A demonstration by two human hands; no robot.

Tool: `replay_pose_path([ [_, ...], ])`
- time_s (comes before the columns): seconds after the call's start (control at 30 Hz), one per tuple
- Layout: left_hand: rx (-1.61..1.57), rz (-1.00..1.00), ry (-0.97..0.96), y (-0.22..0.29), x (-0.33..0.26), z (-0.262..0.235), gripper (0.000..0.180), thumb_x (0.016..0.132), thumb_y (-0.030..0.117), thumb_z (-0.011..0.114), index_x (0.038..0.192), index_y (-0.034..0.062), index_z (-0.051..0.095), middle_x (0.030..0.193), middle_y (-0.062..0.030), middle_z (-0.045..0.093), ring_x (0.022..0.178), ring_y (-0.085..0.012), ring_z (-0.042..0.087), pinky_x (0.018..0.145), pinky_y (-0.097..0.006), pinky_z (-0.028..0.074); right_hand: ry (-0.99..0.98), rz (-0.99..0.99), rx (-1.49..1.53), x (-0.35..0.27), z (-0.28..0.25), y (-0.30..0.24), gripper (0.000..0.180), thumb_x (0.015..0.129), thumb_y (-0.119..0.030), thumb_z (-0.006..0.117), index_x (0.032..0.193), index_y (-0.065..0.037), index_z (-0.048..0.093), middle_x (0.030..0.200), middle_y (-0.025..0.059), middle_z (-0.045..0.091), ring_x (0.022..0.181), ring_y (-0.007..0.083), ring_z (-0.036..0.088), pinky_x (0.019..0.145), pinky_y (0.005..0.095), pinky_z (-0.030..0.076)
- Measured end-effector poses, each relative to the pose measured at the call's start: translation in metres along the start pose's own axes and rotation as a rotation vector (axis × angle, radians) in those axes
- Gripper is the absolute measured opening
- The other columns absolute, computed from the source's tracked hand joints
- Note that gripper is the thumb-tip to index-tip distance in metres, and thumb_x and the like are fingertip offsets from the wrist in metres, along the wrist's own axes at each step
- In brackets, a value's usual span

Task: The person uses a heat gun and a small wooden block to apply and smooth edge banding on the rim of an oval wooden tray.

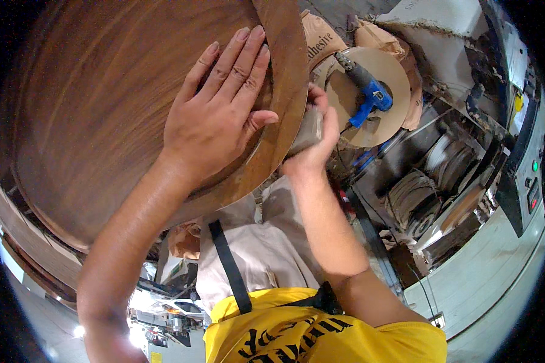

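A large round brown wood-grain panel [103, 121] with a raised rim [287, 109] fills the upper left. My left hand [215, 118] lies flat on it with the fingers stretched out, the tips near the rim's inner side. At the panel's right edge, my right hand [322, 142] is closed around a greyish-tan block [309, 130]. The block sits against or very close to the outer edge; part of it is hidden behind the panel and my fingers. Whether it touches all along, I cannot tell.
A blue heat gun [372, 97] rests on a round roll of tan edge strip [399, 75] to the right. Behind it are brown paper sacks [324, 36]. Coiled rolls [412, 199] lie lower right, beside a pale machine with a control panel [530, 181].
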State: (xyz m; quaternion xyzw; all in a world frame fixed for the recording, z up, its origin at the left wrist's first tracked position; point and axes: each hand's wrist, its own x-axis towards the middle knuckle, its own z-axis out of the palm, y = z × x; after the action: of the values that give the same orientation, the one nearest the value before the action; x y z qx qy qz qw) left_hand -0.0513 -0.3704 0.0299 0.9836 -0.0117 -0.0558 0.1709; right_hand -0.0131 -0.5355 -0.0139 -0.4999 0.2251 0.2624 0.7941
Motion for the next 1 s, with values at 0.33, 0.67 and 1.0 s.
replay_pose_path([
  [0.33,0.039,0.0,-0.04,0.004,0.004,-0.005,0.078,0.096,0.051,0.047,0.151,-0.0029,0.034,0.162,-0.0152,0.029,0.15,-0.0284,0.026,0.123,-0.044,0.017,0.01,0.001,0.066,-0.028,0.002,0.006,0.034,0.109,-0.032,0.031,0.116,-0.008,0.054,0.11,0.0051,0.061,0.103,0.0152,0.058,0.095,0.0311,0.045],
  [0.67,-0.117,0.004,0.035,-0.007,0.007,-0.012,0.077,0.1,0.048,0.049,0.153,-0.0042,0.028,0.161,-0.0222,0.025,0.149,-0.0374,0.025,0.122,-0.046,0.018,0.369,0.443,0.035,-0.02,-0.048,0.021,0.035,0.098,-0.038,0.045,0.112,-0.01,0.061,0.086,0.0013,0.061,0.07,0.0127,0.053,0.063,0.0293,0.044],
  [1.0,0.317,-0.32,0.645,-0.159,0.088,-0.045,0.072,0.102,0.046,0.049,0.153,-0.0006,0.031,0.158,-0.0206,0.033,0.147,-0.0372,0.029,0.12,-0.049,0.021,0.335,0.368,0.084,0.009,-0.073,-0.072,0.049,0.098,-0.058,0.044,0.103,-0.012,0.059,0.081,0.0011,0.055,0.066,0.0148,0.048,0.056,0.0297,0.04],
])
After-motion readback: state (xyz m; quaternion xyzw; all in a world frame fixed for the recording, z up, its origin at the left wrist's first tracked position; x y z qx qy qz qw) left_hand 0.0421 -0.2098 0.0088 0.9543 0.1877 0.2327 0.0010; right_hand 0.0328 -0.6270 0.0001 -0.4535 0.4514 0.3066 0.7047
